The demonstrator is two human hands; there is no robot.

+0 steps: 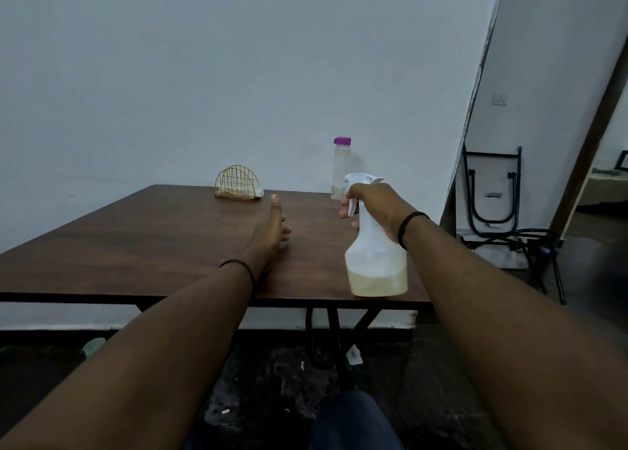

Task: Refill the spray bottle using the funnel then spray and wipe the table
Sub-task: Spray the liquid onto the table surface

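— Near the table's [170, 232] front right edge, what's held?
— Right hand [377, 208] grips the spray bottle [375, 262], finger on trigger; left hand [272, 228] hovers with fingers relaxed, holding nothing.
— Risk?
— Bottle slipping off that edge, perhaps.

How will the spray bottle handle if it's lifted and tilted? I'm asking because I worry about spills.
The spray bottle is probably light: pale liquid fills only its bottom part. The liquid would likely slosh when tilted, but the spray head is on, so spilling seems unlikely. The right hand grips its narrow neck, a finger at the trigger, so it should stay controlled; its wide base suggests it stands steadily.
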